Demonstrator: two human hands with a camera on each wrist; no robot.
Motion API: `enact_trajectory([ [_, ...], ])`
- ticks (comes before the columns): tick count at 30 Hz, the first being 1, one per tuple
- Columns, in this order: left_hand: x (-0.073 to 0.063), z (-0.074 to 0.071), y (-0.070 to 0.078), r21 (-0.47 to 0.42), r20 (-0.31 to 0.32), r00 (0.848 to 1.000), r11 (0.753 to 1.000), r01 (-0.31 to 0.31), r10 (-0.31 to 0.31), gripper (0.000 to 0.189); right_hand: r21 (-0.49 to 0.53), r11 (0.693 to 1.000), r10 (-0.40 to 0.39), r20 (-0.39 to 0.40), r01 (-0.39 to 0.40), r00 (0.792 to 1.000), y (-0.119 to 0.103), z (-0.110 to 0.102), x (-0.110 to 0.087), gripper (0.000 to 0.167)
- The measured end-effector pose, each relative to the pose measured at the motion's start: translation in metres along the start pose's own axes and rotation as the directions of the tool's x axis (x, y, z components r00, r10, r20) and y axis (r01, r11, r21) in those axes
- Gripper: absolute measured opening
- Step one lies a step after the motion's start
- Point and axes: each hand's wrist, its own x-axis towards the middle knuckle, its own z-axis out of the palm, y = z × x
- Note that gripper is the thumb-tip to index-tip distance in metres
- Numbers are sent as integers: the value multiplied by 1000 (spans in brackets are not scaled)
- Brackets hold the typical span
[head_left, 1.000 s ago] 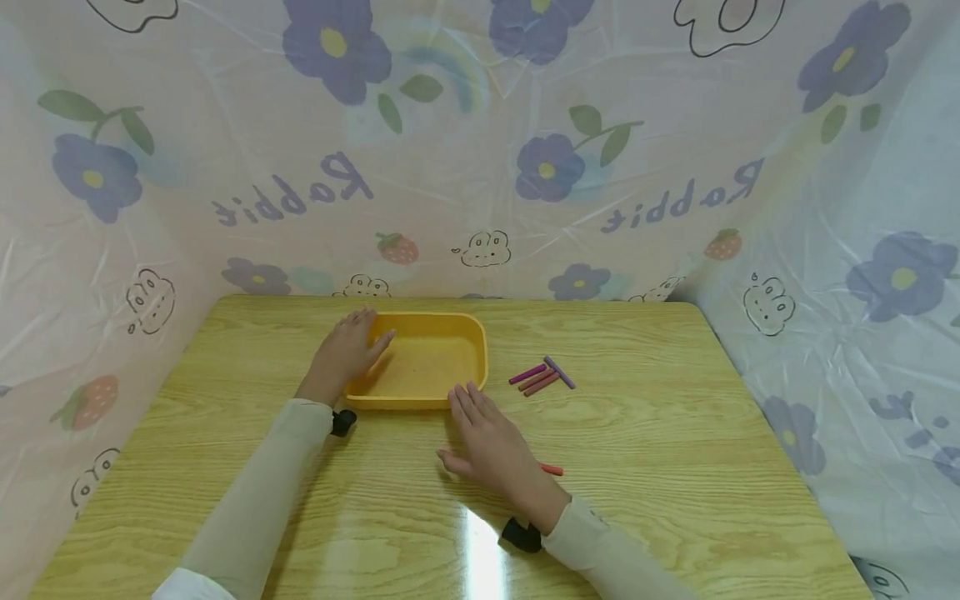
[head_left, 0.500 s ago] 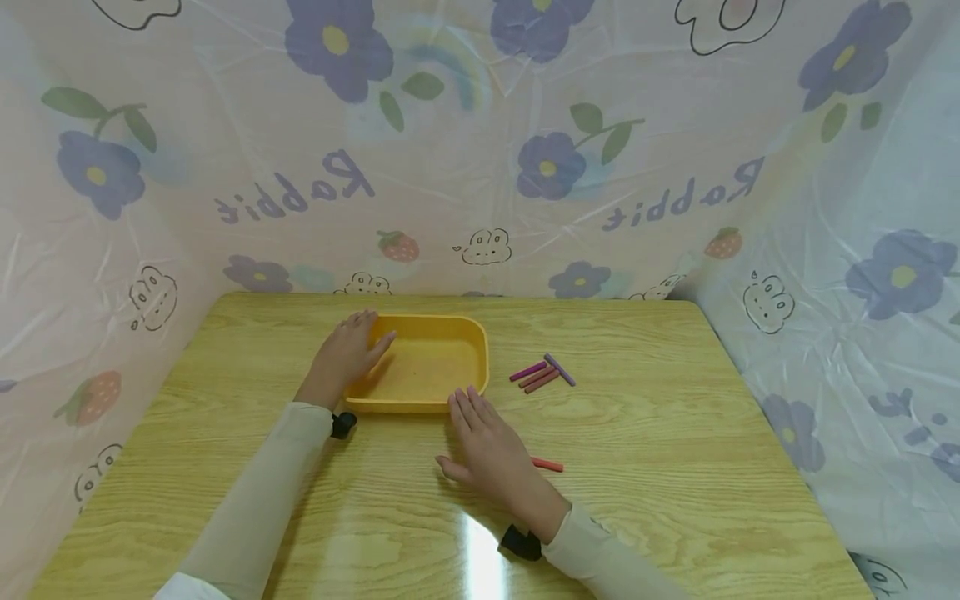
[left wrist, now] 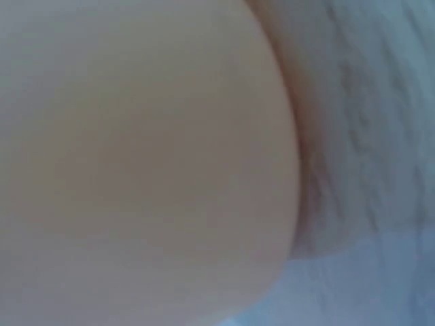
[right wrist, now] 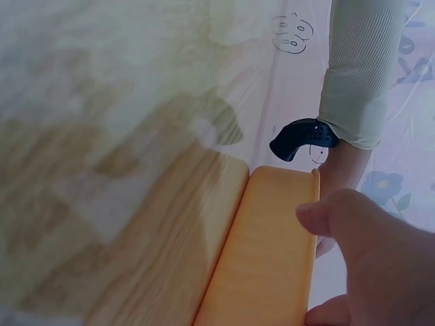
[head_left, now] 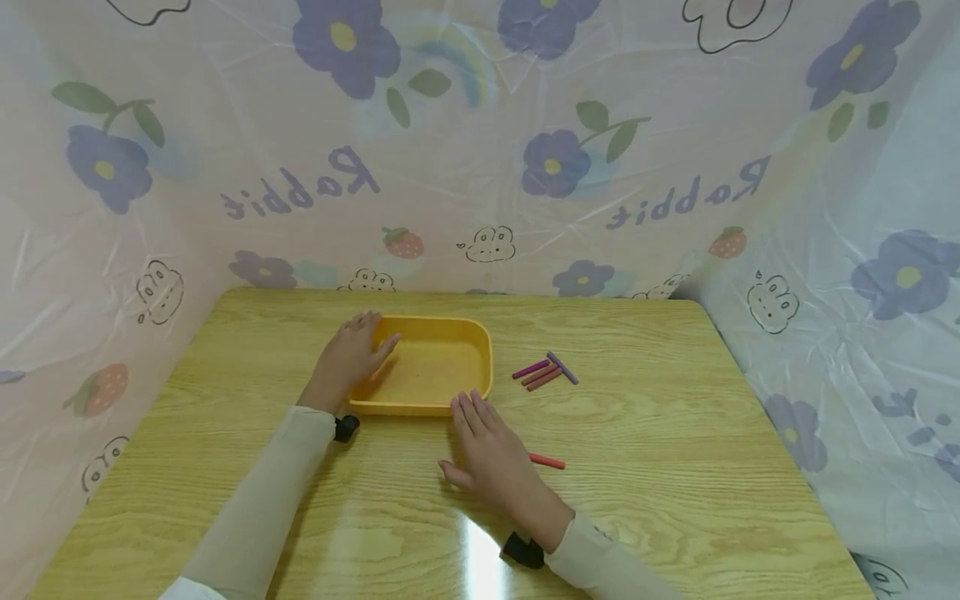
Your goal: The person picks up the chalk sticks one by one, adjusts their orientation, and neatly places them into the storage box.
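Note:
An orange-yellow rectangular tray stands on the table toward the back. My left hand holds its left end, the thumb over the rim into the tray and the fingers along the left side by the far corner. At the near right corner my right hand has its straight fingers on the rim, with the thumb spread apart. The right wrist view shows the tray's outer wall and part of the right hand. A red crayon-like stick lies partly hidden behind the right hand. The left wrist view is blurred.
Several crayon-like sticks lie right of the tray: a magenta one, a purple one and reddish-brown ones. The wooden tabletop has a patterned curtain behind it and at both sides.
Tray and both hands have shifted slightly toward the person, away from the table's back edge. More of the red stick shows beside the right hand. The head view has tilted a little.

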Motion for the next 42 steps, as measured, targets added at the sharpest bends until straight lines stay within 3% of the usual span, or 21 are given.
enact_trajectory([
  [12, -7, 2, 1, 32, -4, 1000, 999, -20, 20, 86, -7, 1000, 16, 25, -15, 1000, -4, 0, -4, 83],
  [29, -18, 5, 6, 70, -14, 1000, 997, -23, 24, 83, -17, 1000, 18, 17, -18, 1000, -11, -5, -12, 81],
  [37, -22, 6, 8, 76, -17, 1000, 997, -20, 21, 72, -50, 999, 10, 23, -9, 1000, -14, -8, -15, 82],
  [42, -24, 6, 9, 85, -3, 1000, 996, -12, 13, 76, -37, 999, 17, 23, -16, 1000, -16, -9, -17, 82],
])
